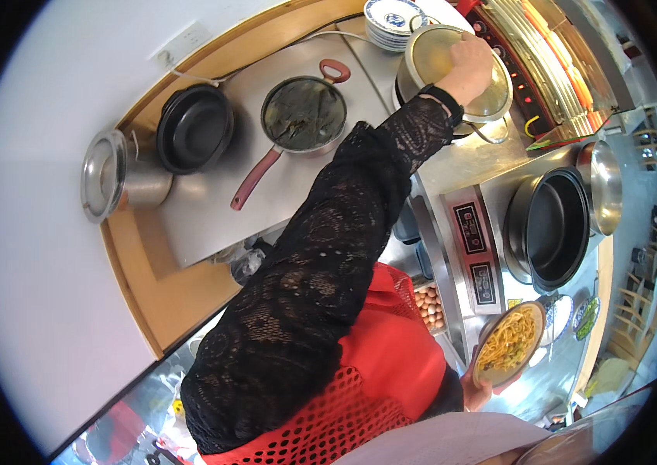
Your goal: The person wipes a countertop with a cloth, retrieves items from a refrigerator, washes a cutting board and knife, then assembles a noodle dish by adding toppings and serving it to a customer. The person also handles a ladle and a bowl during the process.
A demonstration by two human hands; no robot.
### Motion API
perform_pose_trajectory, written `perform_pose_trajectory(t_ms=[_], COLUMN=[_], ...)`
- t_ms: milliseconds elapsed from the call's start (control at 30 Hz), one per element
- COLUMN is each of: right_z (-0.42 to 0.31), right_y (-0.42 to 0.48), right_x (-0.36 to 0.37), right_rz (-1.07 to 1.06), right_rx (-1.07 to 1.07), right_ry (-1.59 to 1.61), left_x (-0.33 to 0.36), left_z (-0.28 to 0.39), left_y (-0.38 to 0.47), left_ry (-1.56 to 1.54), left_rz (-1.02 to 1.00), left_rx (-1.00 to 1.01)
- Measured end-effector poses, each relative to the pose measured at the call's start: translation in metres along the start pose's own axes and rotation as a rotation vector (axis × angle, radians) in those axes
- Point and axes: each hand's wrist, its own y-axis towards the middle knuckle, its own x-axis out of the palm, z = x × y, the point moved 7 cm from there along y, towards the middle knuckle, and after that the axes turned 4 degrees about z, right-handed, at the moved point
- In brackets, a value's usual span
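My left hand (pixel 471 64), at the end of a black lace sleeve with a dark wristband, grips the top of a glass pot lid (pixel 430 55). The lid lies over a steel pot (pixel 404 78); its knob is hidden under my fingers, and steam or glare blurs what is inside. On the lower right, my right hand (pixel 476 392) holds a bowl of noodles (pixel 508 343), tilted in this view, with the thumb at its rim. Beside that bowl is an induction cooker panel (pixel 476 250).
A pink-handled pan (pixel 305 113) with dark contents, a black pot (pixel 196 131) and a lidded steel pot (pixel 142 180) stand on the left counter. Patterned bowls (pixel 392 23) are stacked near a lit roller grill (pixel 549 64). Another black pot (pixel 555 226) and eggs (pixel 430 308) are rightward.
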Motion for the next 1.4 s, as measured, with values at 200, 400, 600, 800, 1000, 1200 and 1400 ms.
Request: perform_pose_trajectory(t_ms=[200, 400, 600, 800, 1000, 1200, 1400], right_z=[0.029, 0.037, 0.031, 0.035, 0.048, 0.051, 0.053], right_y=[0.016, 0.026, 0.039, 0.034, 0.030, 0.014, 0.018], right_x=[0.049, 0.049, 0.034, 0.058, 0.074, 0.085, 0.098], right_rz=[0.042, 0.027, 0.075, 0.028, 0.003, 0.043, 0.114], right_rx=[-0.027, 0.007, 0.027, 0.048, 0.136, 0.134, 0.068], right_ry=[-0.097, -0.111, -0.130, -0.162, 0.019, 0.060, 0.129], left_x=[-0.065, -0.194, -0.213, -0.161, -0.154, -0.165, -0.150], left_z=[-0.033, -0.150, -0.265, -0.340, -0.366, -0.375, -0.261], left_y=[0.014, -0.015, -0.115, -0.153, -0.161, -0.159, -0.112], left_ry=[-0.161, -0.127, 0.077, 0.219, 0.119, 0.377, 0.098], left_rz=[0.138, 0.046, 0.039, -0.089, -0.179, -0.312, -0.089], left_rx=[0.195, 0.086, 0.019, -0.017, 0.029, 0.018, -0.003])
